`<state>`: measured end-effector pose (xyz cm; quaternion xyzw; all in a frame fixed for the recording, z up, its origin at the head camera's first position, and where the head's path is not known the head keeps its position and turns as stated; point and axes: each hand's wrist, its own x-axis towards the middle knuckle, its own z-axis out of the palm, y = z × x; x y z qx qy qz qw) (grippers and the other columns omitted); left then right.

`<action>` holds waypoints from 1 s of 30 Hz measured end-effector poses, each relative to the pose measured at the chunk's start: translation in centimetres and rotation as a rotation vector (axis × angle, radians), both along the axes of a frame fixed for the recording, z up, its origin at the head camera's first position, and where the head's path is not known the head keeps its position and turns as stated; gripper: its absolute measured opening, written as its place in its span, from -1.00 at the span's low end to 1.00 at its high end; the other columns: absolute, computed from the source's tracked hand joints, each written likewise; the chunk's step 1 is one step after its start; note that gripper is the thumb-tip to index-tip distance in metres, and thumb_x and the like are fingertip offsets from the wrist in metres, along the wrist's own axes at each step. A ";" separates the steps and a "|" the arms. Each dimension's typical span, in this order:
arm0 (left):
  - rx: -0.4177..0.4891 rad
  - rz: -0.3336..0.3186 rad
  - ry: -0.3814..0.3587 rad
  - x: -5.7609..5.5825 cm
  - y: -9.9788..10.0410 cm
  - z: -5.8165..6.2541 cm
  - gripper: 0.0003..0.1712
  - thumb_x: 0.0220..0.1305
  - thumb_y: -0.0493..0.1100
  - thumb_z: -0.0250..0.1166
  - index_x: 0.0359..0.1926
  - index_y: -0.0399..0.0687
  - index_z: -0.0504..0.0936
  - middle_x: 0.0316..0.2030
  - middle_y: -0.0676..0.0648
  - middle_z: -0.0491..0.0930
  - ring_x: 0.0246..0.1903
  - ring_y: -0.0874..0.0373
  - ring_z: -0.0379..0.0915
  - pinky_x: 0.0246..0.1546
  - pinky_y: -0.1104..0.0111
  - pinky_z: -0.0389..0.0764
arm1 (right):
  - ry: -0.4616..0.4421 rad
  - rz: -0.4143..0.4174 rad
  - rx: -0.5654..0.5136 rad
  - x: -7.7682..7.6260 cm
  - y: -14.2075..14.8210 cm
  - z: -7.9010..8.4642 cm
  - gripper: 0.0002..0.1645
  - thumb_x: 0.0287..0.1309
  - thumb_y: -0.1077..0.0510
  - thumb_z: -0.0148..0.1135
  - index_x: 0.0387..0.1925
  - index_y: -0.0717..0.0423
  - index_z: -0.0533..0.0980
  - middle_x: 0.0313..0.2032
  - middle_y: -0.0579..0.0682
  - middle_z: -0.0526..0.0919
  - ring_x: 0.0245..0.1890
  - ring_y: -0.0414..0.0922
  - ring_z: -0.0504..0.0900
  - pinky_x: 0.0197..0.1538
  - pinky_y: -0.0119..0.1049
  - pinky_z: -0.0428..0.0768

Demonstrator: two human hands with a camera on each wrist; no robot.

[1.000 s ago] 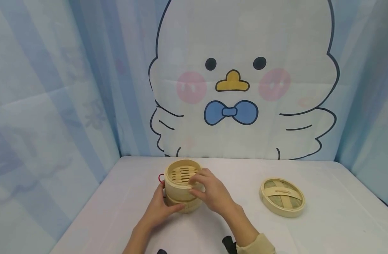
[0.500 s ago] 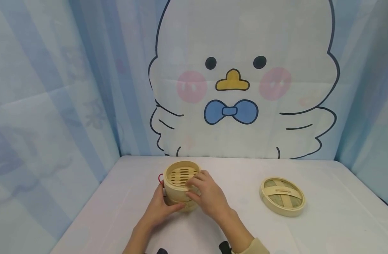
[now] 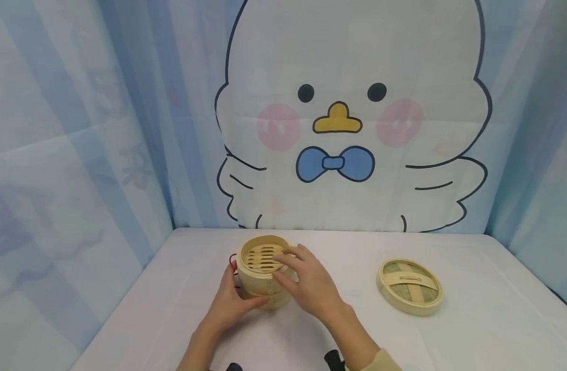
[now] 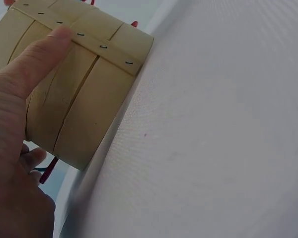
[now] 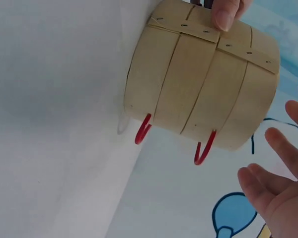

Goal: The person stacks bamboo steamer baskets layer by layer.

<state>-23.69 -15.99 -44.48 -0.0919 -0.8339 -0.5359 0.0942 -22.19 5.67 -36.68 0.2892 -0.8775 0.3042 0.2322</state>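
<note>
Two small bamboo steamer baskets stand stacked on the white table, the slatted upper basket [image 3: 253, 281] on the lower basket [image 3: 278, 301]. My left hand [image 3: 228, 303] grips the stack from the left, its thumb on the near wall across the seam side and its fingers behind. In the left wrist view the stapled bamboo wall [image 4: 84, 89] lies under that thumb. My right hand [image 3: 311, 283] is at the right of the upper basket's rim, fingers spread and loosely bent. The right wrist view shows this hand [image 5: 283, 198] apart from the baskets, whose red loops [image 5: 205, 148] stick out.
A round bamboo lid [image 3: 410, 287] with a strap handle lies on the table [image 3: 478, 309] to the right. A curtain with a cartoon bird [image 3: 339, 196] hangs behind the table's far edge, and blue curtains [image 3: 79, 154] stand at the sides.
The upper basket has settled lower and more squarely on the lower one. My right hand's fingers have loosened from its rim. My left hand has kept its hold; the lid has not moved.
</note>
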 end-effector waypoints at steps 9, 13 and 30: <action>0.010 0.061 -0.097 0.1 -0.5 0.7 0.57 -0.15 0.07 0.70 0.57 -0.28 -0.26 0.54 -0.34 -0.13 0.48 -0.31 -0.12 0.40 -0.18 0.04 | -0.029 -0.100 -0.017 0.3 1.8 1.5 -0.60 0.30 0.07 0.36 0.13 0.08 0.63 0.10 0.06 0.59 0.16 0.04 0.55 0.16 -0.02 0.58; -0.006 0.083 -0.088 0.1 -0.7 1.1 0.58 -0.13 0.08 0.69 0.56 -0.30 -0.29 0.54 -0.38 -0.16 0.51 -0.32 -0.26 0.42 -0.18 -0.06 | -0.057 -0.181 -0.013 0.5 3.1 1.8 -0.60 0.31 0.10 0.35 0.16 0.08 0.61 0.16 0.07 0.57 0.22 0.07 0.51 0.22 0.04 0.52; -0.042 0.072 -0.023 0.7 0.4 3.2 0.48 -0.10 0.11 0.68 0.58 -0.13 -0.17 0.55 -0.27 -0.16 0.53 -0.24 -0.31 0.40 -0.22 -0.05 | -0.027 -0.379 -0.024 1.8 12.3 3.0 -0.58 0.31 0.21 0.29 0.18 0.20 0.57 0.19 0.26 0.53 0.23 0.29 0.45 0.16 0.41 0.30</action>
